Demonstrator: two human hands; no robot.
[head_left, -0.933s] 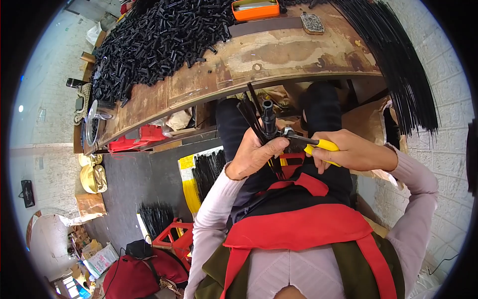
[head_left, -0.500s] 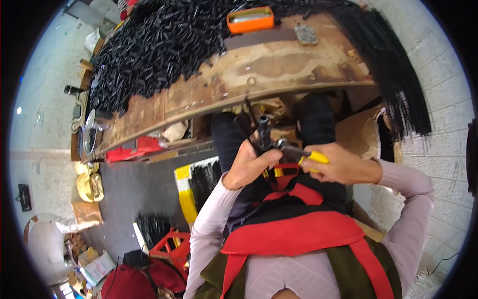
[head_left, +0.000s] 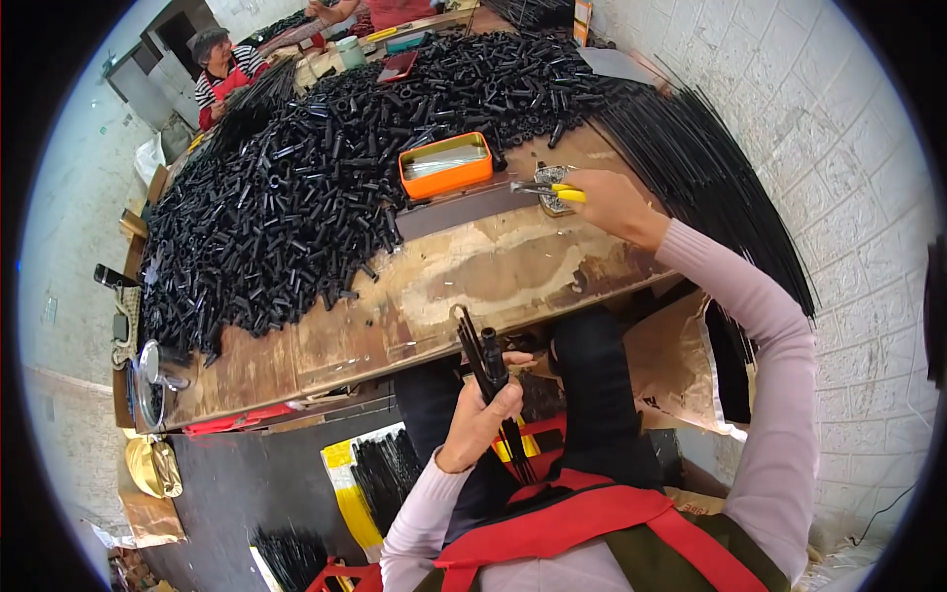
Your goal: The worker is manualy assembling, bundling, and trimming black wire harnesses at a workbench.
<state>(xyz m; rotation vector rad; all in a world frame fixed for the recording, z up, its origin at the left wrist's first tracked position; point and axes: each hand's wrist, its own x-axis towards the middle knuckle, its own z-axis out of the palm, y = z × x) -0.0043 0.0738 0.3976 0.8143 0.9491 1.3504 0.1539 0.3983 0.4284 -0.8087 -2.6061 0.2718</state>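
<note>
My left hand [head_left: 478, 419], above my lap at the table's front edge, is closed around a short black tube [head_left: 491, 353] and several thin black rods [head_left: 467, 340]. The tube stands nearly upright, its open end on top; the rods' lower ends run down past my palm. Reaching across the table, my right hand [head_left: 617, 207] grips pliers with yellow handles [head_left: 570, 194]. Their metal jaws point left, over a small box of tiny metal pieces [head_left: 555, 207]. Whether the jaws hold a piece is too small to make out.
A large heap of black tubes [head_left: 286, 207] covers the table's left and back. An orange box [head_left: 449, 183] stands left of the pliers. Long black rods [head_left: 700, 168] lie at the right edge by the white wall. Co-workers [head_left: 225, 79] sit at the far side.
My right hand has moved the pliers from beside the tube at my lap up and forward to the small metal-piece box. My left hand keeps the tube and rods. The view has tilted up.
</note>
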